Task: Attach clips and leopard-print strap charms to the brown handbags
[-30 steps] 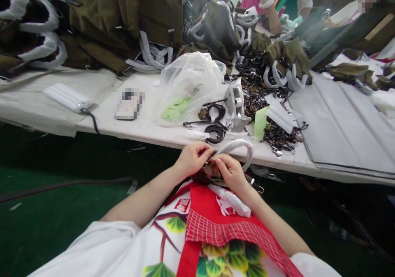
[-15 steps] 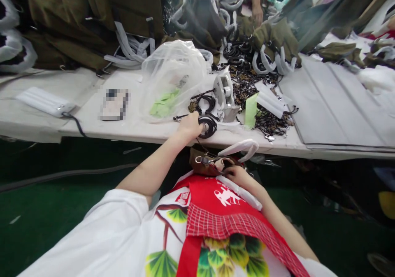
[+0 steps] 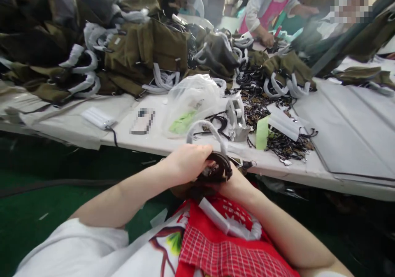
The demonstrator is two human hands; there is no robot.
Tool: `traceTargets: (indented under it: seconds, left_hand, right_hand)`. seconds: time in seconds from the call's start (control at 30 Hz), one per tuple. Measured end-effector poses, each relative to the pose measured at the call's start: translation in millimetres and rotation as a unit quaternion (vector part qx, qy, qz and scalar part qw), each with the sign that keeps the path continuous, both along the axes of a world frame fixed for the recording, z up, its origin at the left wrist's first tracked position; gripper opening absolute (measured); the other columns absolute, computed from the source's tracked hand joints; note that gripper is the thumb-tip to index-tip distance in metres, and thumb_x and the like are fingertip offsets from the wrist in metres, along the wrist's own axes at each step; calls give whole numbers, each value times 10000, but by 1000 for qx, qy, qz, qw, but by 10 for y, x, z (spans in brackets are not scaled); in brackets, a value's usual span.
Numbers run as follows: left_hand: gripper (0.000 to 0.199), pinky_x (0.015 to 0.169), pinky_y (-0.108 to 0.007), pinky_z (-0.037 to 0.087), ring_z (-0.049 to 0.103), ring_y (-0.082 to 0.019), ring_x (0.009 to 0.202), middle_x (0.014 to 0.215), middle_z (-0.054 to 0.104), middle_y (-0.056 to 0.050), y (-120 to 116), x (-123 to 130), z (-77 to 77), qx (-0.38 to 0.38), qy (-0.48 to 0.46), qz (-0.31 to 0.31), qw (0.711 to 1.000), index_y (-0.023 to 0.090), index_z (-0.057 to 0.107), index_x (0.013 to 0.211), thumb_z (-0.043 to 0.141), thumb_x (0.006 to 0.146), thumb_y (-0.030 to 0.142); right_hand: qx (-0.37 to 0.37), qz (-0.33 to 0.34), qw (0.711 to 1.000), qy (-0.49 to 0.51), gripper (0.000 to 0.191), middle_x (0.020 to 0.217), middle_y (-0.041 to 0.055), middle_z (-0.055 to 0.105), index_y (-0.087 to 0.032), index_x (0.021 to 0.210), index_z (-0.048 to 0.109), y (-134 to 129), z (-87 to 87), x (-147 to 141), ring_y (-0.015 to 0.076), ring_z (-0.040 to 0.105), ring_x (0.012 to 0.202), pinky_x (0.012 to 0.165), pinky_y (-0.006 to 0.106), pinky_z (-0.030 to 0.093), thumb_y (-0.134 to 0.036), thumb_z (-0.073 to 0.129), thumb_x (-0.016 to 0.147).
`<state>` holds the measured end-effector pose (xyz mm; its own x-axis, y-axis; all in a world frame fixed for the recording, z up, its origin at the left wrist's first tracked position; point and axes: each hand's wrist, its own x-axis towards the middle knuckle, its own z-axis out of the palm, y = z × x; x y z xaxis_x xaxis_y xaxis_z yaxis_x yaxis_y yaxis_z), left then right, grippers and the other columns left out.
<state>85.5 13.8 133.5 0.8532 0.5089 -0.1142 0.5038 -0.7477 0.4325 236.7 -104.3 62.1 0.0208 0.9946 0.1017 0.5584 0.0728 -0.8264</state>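
Over my lap, my left hand (image 3: 193, 161) is closed round a coiled dark strap (image 3: 219, 164), at the mouth of a brown bag (image 3: 185, 189). One wrapped pale handle (image 3: 205, 124) of the bag arches up behind my hand; another (image 3: 228, 223) lies across my red apron. My right hand (image 3: 230, 180) is at the bag's right side, its fingers mostly hidden behind the strap and bag. A dark strap end with a metal ring (image 3: 248, 164) sticks out to the right.
On the white table (image 3: 148, 144) are a phone (image 3: 142, 121), a plastic bag with green pieces (image 3: 191, 104), a tape dispenser (image 3: 237, 116) and a pile of dark cords (image 3: 285, 145). Olive bags (image 3: 135, 50) are heaped behind. Across the table a person's hand (image 3: 267, 39) shows.
My left hand has come from the table edge to the bag with the coiled strap. The bag's handle has swung upright. The view has tilted up and shifted left.
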Motion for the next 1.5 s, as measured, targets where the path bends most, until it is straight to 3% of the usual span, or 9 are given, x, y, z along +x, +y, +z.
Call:
traceTargets:
  seconds: [0.3,0.47,0.67,0.8,0.93,1.13,1.27,1.4,1.5]
  left_hand:
    - [201,728,-338,526,715,-294,870,949,741,-166,69,-217,-811,-43,150,36,987,135,656,985,539,882,262]
    - [271,757,-418,521,707,-342,885,960,710,-258,-18,-148,-983,-11,147,57,987,48,618,1075,433,921,174]
    - [258,879,-348,504,687,-245,908,1026,740,-120,-211,-14,-1220,-114,100,-150,977,150,686,1035,554,921,341]
    - [230,859,-393,508,673,-260,875,1052,730,-178,-107,103,-1381,-124,131,-146,973,104,717,997,567,890,242]
    - [259,815,-394,515,674,-282,858,1008,740,-171,16,211,-1311,-116,134,-129,976,123,732,1001,605,851,291]
    - [393,929,-314,493,670,-225,1006,1117,732,-82,76,105,-709,-174,7,-107,979,169,717,1067,362,963,302]
    - [450,1021,-273,467,632,-191,1144,1270,678,-18,95,-241,-451,-237,-36,-100,966,224,648,1244,423,856,192]
    - [672,1104,-342,419,565,-255,1261,1401,586,-48,59,-382,-647,-165,-32,-85,982,251,553,1372,607,704,198]
    - [411,999,-354,479,646,-267,1116,1213,700,-69,9,-254,-923,-120,-21,-29,992,242,678,1189,621,786,304]
  right_hand:
    - [-111,136,929,-327,63,802,111,743,-153,750,764,-31,-184,-19,259,658,827,882,402,455,-148,702,739]
    - [-56,164,947,-270,130,788,37,733,-208,699,751,-67,0,-19,201,630,833,899,375,409,-201,701,819]
    - [-3,142,962,-232,127,778,22,721,-202,685,735,-53,109,-133,187,610,817,860,358,401,-194,734,812]
    - [17,124,966,-225,139,762,25,719,-201,673,732,-61,64,-148,188,601,805,873,366,401,-214,747,810]
    - [5,88,974,-207,94,753,19,725,-215,704,755,-109,-27,-43,190,604,792,846,360,416,-195,757,796]
    - [-10,12,987,-157,84,775,8,747,-223,722,770,-158,-215,223,178,636,784,829,332,440,-167,752,782]
    - [-38,-52,991,-113,68,771,10,753,-231,747,789,-97,-310,408,163,658,754,772,283,462,-234,744,797]
    - [-78,-65,990,-103,68,756,11,749,-234,762,800,15,-356,493,161,663,742,725,255,461,-279,752,781]
    - [-94,-68,987,-107,73,748,17,746,-230,770,803,76,-378,472,168,658,731,697,259,450,-287,760,759]
